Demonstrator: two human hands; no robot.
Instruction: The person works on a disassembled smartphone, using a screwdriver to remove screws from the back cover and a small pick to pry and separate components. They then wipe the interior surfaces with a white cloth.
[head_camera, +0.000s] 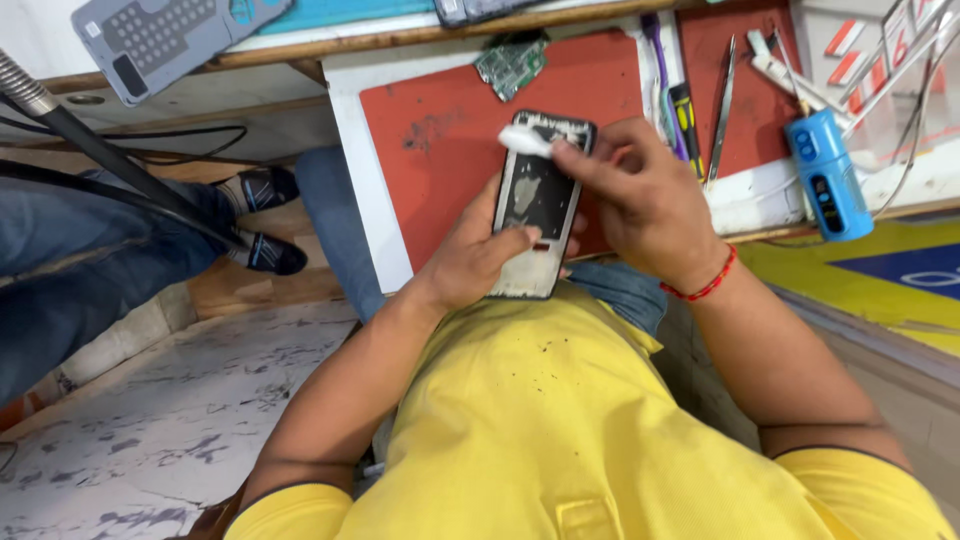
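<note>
Phone frame (537, 205) sits open over the red mat (440, 140), near table edge, left hand (470, 262) in a clenched grip on its lower half. Right hand (640, 195) pinches a white swab (527, 140) at the top end. Best kept light: short strokes, frame braced steady.

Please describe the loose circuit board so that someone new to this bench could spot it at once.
Start at the red work mat on the white bench. At its top edge, just above the opened black phone frame, lies a small green circuit board. It is the only green item there; the tools lie further right.
</note>
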